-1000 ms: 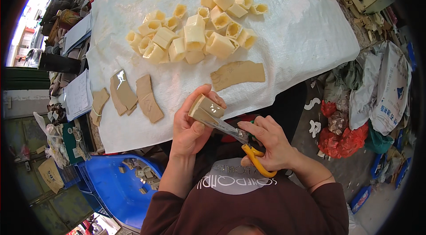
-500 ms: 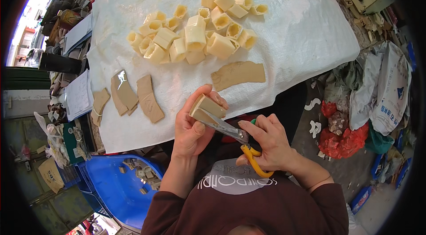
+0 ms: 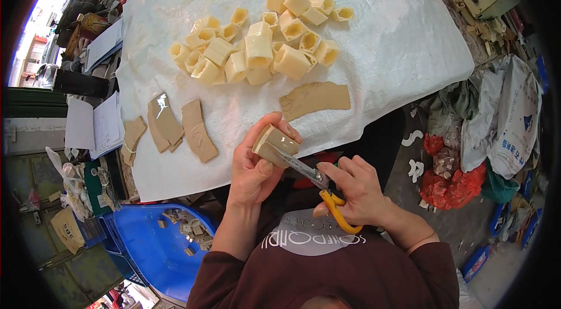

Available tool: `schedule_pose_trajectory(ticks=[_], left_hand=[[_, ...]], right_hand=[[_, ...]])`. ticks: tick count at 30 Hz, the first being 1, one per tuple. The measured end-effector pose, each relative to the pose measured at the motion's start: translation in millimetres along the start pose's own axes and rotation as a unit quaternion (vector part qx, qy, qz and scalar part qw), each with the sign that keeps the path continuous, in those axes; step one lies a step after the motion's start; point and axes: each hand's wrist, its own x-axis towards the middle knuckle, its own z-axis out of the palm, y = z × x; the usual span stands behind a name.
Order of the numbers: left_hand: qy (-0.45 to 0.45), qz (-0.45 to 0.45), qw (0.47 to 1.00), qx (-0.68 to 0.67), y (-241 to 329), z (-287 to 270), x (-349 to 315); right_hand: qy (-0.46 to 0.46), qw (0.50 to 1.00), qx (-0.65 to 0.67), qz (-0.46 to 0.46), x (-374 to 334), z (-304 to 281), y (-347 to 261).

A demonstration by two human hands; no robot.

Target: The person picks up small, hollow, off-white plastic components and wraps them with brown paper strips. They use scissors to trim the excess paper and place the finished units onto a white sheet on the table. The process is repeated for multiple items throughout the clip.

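Note:
My left hand (image 3: pixel 255 160) grips a small hollow block (image 3: pixel 274 144) that is cream at the rim and has tan sheet material on its side. In my right hand (image 3: pixel 356 189) is a pair of scissors (image 3: pixel 336 211) with yellow handles; a bit of green shows under the fingers. The blades lie against the block's tan side, pointing up and left, and I cannot tell how far apart they are. Just beyond my hands lies a curved tan sheet (image 3: pixel 315 100). Further left on the white cloth are more tan sheets (image 3: pixel 198 131), some stacked.
A heap of cream hollow blocks (image 3: pixel 257 49) covers the middle of the white cloth (image 3: pixel 397 46). Below its left edge stands a blue basin (image 3: pixel 146 250) with small pieces inside. Red bags (image 3: pixel 450 189) and a white sack (image 3: pixel 514 116) sit on the right. An open notebook (image 3: pixel 105 125) lies left.
The block has turned in my left hand, showing more of its tan side. The scissors have shifted slightly with it. On the left, the notebook's page has flipped open.

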Motion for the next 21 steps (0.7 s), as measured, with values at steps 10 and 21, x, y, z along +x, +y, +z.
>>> schedule_pose_trajectory(ticks=[10, 21], left_hand=[[-0.006, 0.001, 1.0, 0.022, -1.0, -3.2, 1.6], [-0.024, -0.001, 0.996, 0.085, 3.7, -6.5, 0.5]], right_hand=[[0.008, 1.0, -0.01, 0.009, -5.8, 4.0, 4.1], [-0.005, 1.0, 0.006, 0.027, -4.4, 0.3, 2.7]])
